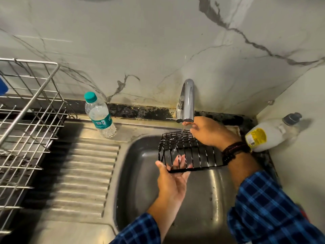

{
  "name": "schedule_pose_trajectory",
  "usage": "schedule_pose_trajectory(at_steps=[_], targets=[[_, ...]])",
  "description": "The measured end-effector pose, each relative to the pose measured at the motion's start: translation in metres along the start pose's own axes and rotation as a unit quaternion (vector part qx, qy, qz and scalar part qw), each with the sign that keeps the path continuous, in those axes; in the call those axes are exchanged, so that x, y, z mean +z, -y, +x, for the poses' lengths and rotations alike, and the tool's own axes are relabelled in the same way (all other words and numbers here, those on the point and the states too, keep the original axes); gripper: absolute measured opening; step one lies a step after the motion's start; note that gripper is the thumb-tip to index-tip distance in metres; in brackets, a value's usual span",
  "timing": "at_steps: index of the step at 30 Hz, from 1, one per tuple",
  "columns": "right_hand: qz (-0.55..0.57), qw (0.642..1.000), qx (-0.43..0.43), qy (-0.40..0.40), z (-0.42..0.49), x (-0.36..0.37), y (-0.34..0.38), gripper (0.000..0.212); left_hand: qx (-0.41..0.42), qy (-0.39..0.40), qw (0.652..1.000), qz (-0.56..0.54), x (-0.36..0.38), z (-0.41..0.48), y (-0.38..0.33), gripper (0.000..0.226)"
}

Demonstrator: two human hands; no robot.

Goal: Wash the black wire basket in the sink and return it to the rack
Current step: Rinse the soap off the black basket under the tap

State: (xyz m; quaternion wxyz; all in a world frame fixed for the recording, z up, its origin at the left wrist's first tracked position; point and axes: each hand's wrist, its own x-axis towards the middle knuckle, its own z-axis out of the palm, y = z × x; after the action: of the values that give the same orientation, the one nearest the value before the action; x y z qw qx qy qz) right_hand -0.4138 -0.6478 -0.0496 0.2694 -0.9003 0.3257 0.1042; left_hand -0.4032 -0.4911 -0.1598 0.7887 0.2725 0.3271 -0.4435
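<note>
Holds the black wire basket (pixel 190 154) tilted above the bowl of the stainless steel sink (pixel 140 182), just below the spout of the curved chrome tap (pixel 188 99). Pinches its near left rim with the left hand (pixel 173 176), thumb on top of the rim and fingers beneath, seen through the wires. Lays the right hand (pixel 209 132) over the basket's far right corner, fingertips reaching towards the thin stream of water (pixel 181 133) that falls from the spout onto the far wires. Cannot tell whether those fingers close round the wire or only rest there. Shows white flecks of foam along several of the wires.

Wears a dark beaded bracelet (pixel 233 152) on the right wrist and blue checked sleeves (pixel 263 208) on both arms. Has the silver wire dish rack (pixel 29 120) at the far left, beyond the ribbed steel drainboard (pixel 84 173) and well apart from the basket. Has a clear plastic bottle with a teal cap (pixel 100 115) upright at the drainboard's back edge. Has a white plastic bottle with a dark cap (pixel 269 132) lying on its side in the corner to the right of the sink.
</note>
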Motion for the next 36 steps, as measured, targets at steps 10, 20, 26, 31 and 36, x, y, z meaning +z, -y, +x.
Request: schedule_pose_trajectory(at_steps=[10, 20, 26, 31, 36], targets=[[-0.114, 0.988, -0.095, -0.051, -0.023, 0.051, -0.008, 0.056, 0.019, 0.010, 1.000, 0.016, 0.012, 0.008, -0.014, 0.054], [0.097, 0.992, -0.053, 0.055, -0.028, 0.076, -0.014, 0.074, 0.051, -0.012, 0.995, 0.084, -0.020, 0.013, -0.028, 0.048], [0.100, 0.992, -0.078, -0.019, -0.033, 0.067, 0.012, 0.070, 0.060, -0.023, 0.996, 0.057, -0.010, 0.009, -0.037, 0.061], [-0.024, 0.991, -0.092, -0.093, -0.039, 0.070, 0.032, 0.068, 0.061, -0.008, 0.998, 0.029, 0.003, 0.002, -0.040, 0.056], [0.012, 0.987, -0.040, -0.154, -0.040, 0.078, 0.033, 0.055, 0.057, 0.063, 0.996, 0.017, 0.002, 0.005, -0.042, 0.048]])
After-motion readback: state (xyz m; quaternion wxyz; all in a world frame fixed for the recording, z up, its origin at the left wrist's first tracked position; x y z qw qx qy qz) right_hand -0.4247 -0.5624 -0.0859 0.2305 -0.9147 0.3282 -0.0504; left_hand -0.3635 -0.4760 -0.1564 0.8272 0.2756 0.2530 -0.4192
